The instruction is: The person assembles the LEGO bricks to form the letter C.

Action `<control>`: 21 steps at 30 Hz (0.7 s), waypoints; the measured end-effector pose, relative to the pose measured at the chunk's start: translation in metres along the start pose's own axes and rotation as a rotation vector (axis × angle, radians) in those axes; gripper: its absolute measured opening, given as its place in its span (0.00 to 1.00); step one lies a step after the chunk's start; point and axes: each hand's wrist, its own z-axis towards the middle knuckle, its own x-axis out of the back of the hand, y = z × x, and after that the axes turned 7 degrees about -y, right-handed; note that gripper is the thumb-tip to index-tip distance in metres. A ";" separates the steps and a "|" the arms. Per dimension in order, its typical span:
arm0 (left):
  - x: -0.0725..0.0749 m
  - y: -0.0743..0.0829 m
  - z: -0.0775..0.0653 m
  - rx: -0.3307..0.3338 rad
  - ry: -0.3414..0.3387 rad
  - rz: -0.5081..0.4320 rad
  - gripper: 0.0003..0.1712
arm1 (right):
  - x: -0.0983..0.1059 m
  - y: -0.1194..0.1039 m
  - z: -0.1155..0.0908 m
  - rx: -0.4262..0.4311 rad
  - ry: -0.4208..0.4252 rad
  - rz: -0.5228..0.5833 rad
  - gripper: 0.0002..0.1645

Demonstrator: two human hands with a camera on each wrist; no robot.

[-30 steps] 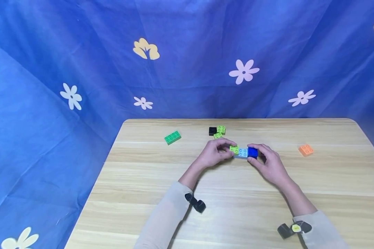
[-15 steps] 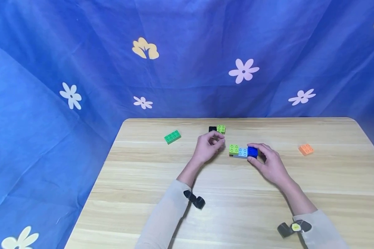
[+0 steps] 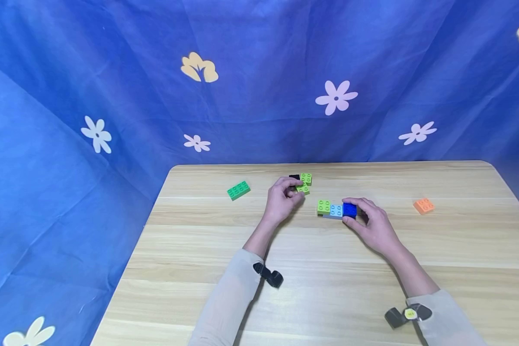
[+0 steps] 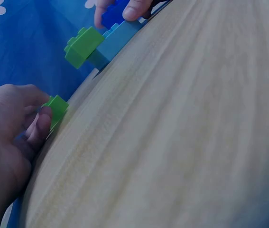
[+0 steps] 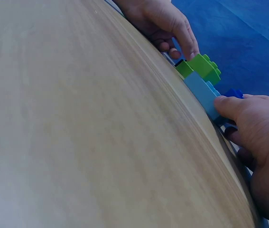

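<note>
In the head view my left hand [image 3: 281,199] is at a lime green brick [image 3: 303,190], thumb and index finger at either side of it. The left wrist view shows the thumb overlapping that brick [image 4: 57,108]. My right hand [image 3: 374,226] pinches a dark blue brick [image 3: 349,210] at the right end of a light blue brick [image 3: 336,210]. Another lime brick [image 3: 323,206] sits on the light blue brick's left end and juts past it, as the right wrist view also shows. The right thumb hides part of the dark blue brick.
Behind the left fingers lie a black brick [image 3: 294,177] and one more lime brick [image 3: 306,178]. A green brick [image 3: 239,190] lies to the left and an orange brick [image 3: 424,205] to the right on the wooden table [image 3: 328,288]. A blue flowered cloth [image 3: 259,96] hangs behind.
My left hand has let go of the lime brick on the light blue one and moved left to a loose lime brick. The right hand has kept its hold in place.
</note>
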 end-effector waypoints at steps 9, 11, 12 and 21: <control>-0.001 0.003 -0.001 -0.002 -0.037 0.000 0.18 | 0.001 0.001 0.000 0.006 -0.001 0.000 0.28; -0.001 0.003 -0.001 -0.006 -0.041 0.007 0.18 | 0.001 0.001 0.000 0.008 0.002 -0.003 0.28; -0.001 0.004 -0.001 -0.007 -0.042 0.011 0.18 | 0.001 0.001 -0.001 0.007 0.004 -0.006 0.28; -0.001 0.003 -0.003 -0.004 -0.046 0.017 0.15 | -0.001 0.002 0.000 0.022 0.010 -0.010 0.28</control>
